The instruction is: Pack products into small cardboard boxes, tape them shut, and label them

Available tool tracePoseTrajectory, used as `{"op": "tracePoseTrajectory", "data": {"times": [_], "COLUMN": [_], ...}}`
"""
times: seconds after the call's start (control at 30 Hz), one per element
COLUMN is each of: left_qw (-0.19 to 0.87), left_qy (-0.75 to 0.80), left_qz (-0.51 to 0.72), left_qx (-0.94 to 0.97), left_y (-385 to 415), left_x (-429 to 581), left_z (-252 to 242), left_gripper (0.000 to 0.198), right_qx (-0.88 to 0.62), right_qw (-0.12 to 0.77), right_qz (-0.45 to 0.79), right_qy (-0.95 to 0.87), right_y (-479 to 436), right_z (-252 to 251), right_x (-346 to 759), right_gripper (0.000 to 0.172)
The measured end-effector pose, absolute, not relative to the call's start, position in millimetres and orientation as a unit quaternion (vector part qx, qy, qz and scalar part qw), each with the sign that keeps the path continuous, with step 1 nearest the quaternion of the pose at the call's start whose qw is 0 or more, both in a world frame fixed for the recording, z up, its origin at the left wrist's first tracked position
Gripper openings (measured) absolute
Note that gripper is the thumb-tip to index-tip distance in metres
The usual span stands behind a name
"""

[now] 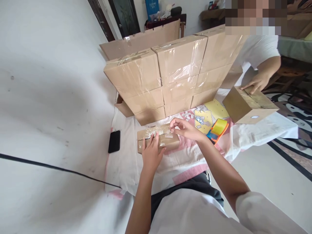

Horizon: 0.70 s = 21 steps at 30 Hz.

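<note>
A small cardboard box point(172, 143) with shiny clear tape along its top seam lies on the cloth-covered table in front of me. My left hand point(152, 150) rests on its top and near edge, fingers spread. At the box's right end, my right hand point(184, 129) is closed in a pinch on a piece of clear tape point(168, 134) at the box top. Just right of that hand lies an orange and blue tape dispenser point(219, 129) with a yellowish roll.
Stacked taped cartons point(181, 61) form a wall behind the box. On the right, another person's hand point(255, 83) presses on a larger carton point(251, 104). A black phone point(114, 141) lies left, by the white wall. Paper scraps point(187, 115) lie near a yellow printed sheet point(214, 109).
</note>
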<state>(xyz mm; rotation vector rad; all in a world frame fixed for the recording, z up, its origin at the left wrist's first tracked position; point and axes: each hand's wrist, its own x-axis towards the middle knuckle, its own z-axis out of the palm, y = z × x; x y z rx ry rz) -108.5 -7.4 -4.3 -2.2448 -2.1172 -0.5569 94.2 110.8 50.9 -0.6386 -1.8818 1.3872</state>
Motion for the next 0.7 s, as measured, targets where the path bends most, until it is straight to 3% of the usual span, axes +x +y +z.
{"op": "tracePoseTrajectory", "data": {"times": [0.13, 0.2, 0.33, 0.5, 0.6, 0.7], "left_qw": [0.003, 0.020, 0.063, 0.088, 0.088, 0.066], "left_qy": [-0.670, -0.658, -0.638, -0.628, -0.629, -0.643], "left_qz": [-0.175, -0.166, -0.151, -0.158, -0.158, -0.156], "left_qx": [-0.721, -0.734, -0.753, -0.757, -0.756, -0.747], "left_y": [-7.3, -7.2, -7.8, -7.1, -8.0, -8.2], "left_x": [-108.3, -109.1, -111.1, -112.8, -111.5, -106.3], "left_z": [-2.2, -3.2, -9.8, -16.8, -12.9, -1.9], "left_gripper": [0.075, 0.066, 0.049, 0.040, 0.040, 0.048], "right_qx": [-0.252, -0.281, -0.349, -0.417, -0.524, -0.571], "right_qw": [0.300, 0.287, 0.261, 0.214, 0.271, 0.389], "right_qz": [0.540, 0.466, 0.286, 0.233, 0.179, 0.159], "right_qy": [-0.745, -0.788, -0.853, -0.852, -0.788, -0.706], "right_y": [123.7, 128.4, 129.6, 127.9, 131.2, 123.6], "right_z": [37.4, 31.3, 25.9, 28.1, 19.9, -3.2], "right_x": [82.8, 77.3, 69.6, 63.2, 67.8, 90.1], "right_gripper": [0.031, 0.040, 0.038, 0.050, 0.069, 0.053]}}
